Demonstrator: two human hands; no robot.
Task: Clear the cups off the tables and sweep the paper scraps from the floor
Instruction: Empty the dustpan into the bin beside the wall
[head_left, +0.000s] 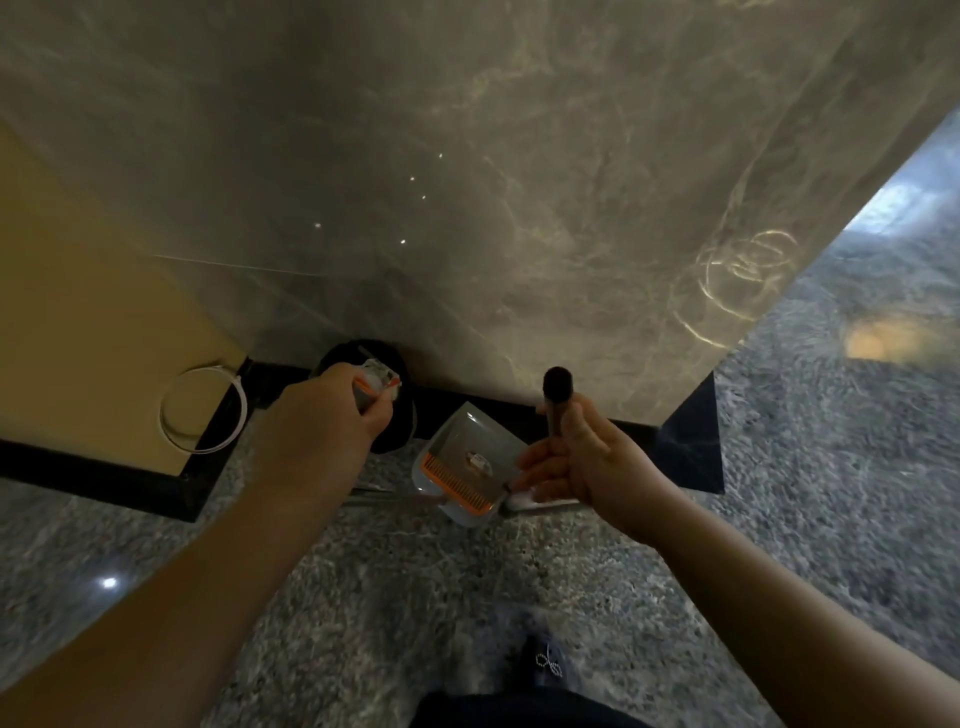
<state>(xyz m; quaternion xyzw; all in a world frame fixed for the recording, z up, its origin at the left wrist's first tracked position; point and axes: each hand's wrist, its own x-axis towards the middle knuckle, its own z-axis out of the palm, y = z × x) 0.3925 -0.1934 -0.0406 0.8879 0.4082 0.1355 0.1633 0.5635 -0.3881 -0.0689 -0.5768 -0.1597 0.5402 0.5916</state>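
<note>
Head view. Left hand (332, 410), at ten o'clock from the dustpan (462, 467), grips a cup (375, 383) over a black bin (387, 415) by the wall (467, 182). Right hand (582, 462), at three o'clock, curls round a dark handle (557, 400). A paper scrap (477, 460) lies in the dustpan on the floor (415, 587).

Glossy marble wall (519, 182), speckled floor (363, 597)

A grey marbled wall (467, 156) fills the upper view, meeting a beige wall panel (78, 312) at left. A black skirting board (104, 470) runs along their base. A coiled white cable (202, 410) lies against the beige panel.
</note>
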